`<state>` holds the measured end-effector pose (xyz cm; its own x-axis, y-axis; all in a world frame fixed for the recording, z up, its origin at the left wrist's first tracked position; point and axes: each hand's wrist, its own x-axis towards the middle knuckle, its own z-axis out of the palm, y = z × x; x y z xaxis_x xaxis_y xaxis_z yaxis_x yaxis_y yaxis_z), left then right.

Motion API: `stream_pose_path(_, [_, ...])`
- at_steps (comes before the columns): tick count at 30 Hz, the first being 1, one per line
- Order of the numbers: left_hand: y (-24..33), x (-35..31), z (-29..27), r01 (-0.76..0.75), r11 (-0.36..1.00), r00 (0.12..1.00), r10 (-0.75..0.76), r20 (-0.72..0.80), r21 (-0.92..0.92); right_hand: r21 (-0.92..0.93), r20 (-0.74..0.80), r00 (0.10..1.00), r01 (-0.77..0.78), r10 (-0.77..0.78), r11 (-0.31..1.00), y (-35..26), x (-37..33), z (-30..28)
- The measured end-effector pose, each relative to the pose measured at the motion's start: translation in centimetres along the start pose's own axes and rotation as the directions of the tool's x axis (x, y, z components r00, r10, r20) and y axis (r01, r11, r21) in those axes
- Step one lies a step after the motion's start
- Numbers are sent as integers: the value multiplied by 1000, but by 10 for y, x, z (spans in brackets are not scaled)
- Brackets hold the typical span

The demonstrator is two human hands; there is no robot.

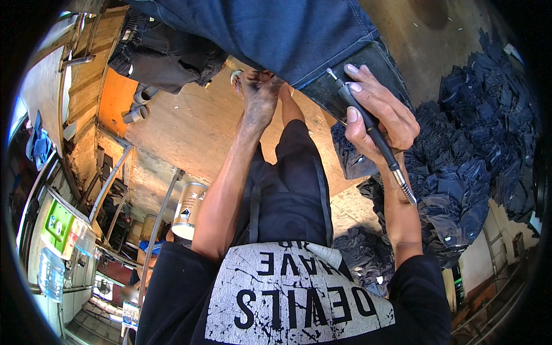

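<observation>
A blue denim garment [253,29] spreads across the top of the view, with a dark flat panel [374,72] at its stitched hem. My right hand [382,115] is closed round a black pen-shaped rotary tool [365,112]. Its small round metal tip is over the denim beside the hem seam, and a coiled spring sleeve trails from its rear end toward my wrist. My left hand [260,95], smudged dark, is curled at the garment's near edge. What its fingers hold is hidden. A small whitish round object [236,79] shows beside them.
Dark folded garments [172,54] lie at the upper left. A large heap of dark denim [454,149] fills the right side. Sandals [138,106], a cardboard drum [190,210] and a metal pole [160,236] are to the left. Further off are a water jug [52,275] and a green tray [57,224].
</observation>
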<state>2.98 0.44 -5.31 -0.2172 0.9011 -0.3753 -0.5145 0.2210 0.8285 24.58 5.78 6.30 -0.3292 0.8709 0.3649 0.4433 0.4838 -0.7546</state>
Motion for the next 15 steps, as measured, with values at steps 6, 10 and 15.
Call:
stream_pose_path(6, [-7,-2,-6,42,997,998,-39,-49,70,-11,-20,1000,12,-12,1000,2,-1,0])
stream_pose_path(10, [-11,-1,-9,53,990,998,-46,-52,129,-19,-35,999,2,-3,1000,3,-2,-1])
stream_pose_path(15, [-16,3,-14,132,936,990,-105,-98,327,-19,-55,998,-17,16,1000,4,-2,-1])
